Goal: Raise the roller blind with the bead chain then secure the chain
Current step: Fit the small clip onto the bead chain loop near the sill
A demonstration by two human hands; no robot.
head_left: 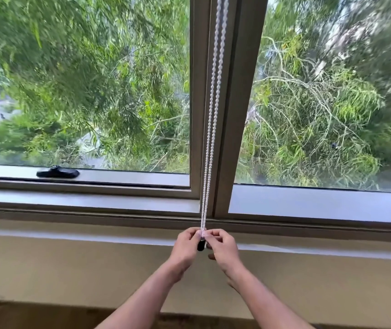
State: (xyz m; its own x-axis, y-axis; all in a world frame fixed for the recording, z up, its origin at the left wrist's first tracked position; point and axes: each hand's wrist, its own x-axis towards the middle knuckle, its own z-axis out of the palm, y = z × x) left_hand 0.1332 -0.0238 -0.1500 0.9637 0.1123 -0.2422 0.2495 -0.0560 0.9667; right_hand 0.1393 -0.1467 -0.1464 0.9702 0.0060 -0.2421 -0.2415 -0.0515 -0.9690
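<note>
Pinching the bottom of the chain (211, 110) loop with both hands, low against the wall just under the sill (83, 201). Left hand (185, 248) closing thumb and fingertips on the loop from one side, right hand (221, 249) doing the same from the other, grips meeting at the beads. Holding it there, most likely, because a small black clip (200, 245) is sitting right beneath the fingers, partly hidden between the hands: seemingly the keeper for the chain, though too covered to tell its form or whether the loop is already seated in it.

Running straight up from the pinch in two taut strands, close together, along the frame post (231, 115) between the two panes and out past the top edge of view. Keeping both strands drawn down and parallel, probably so the loop stays tight enough to hook under the clip without slack.

No blind fabric showing across either pane, so judging the raising as done and the securing as the step in hand.

Using two hands rather than one, likely to steady the loop with one while working it onto the clip with the other; which is doing which, unclear. Window latch (58, 173) lying well apart on the left sash, untouched.
</note>
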